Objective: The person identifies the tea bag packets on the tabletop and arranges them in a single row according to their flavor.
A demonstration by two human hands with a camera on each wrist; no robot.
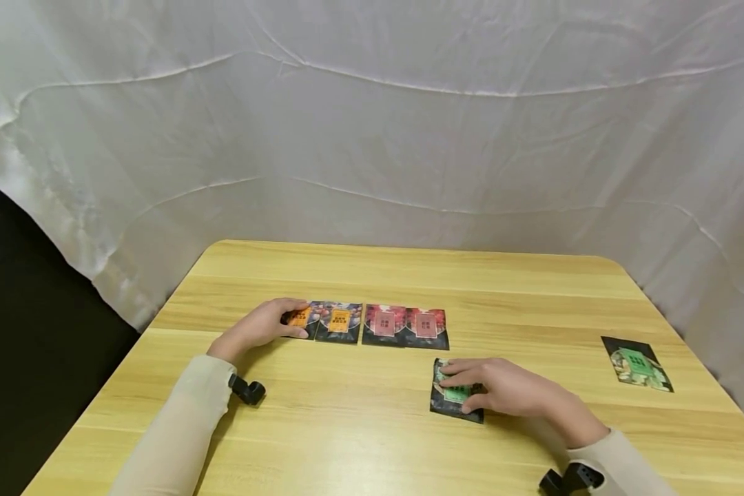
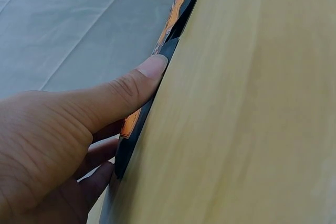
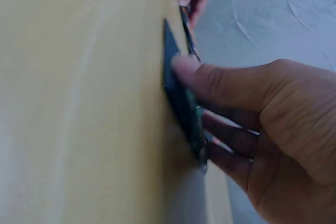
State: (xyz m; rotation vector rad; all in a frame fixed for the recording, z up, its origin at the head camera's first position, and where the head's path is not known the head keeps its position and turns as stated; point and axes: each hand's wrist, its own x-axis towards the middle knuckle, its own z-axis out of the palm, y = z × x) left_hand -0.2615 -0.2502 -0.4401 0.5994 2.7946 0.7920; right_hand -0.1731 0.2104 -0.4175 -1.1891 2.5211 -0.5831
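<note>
From above its near side, the head view faces forward and down over the table (image 1: 322,427), left hand (image 1: 262,325), right hand (image 1: 510,387) and pale cloth (image 1: 372,138) beyond. Each wrist view looks closely along its own hand, the table steeply slanted; both wrist views share the left hand.

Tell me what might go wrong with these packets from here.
The left hand grips the leftmost orange-labelled packet, close beside the other orange-labelled packet; a sideways nudge might push the row crooked.
The right hand grips the nearer green-labelled packet; being thin, it might bend or slip.
The farther green-labelled packet lies toward the table's right edge; a wide sweep might knock it off.
</note>
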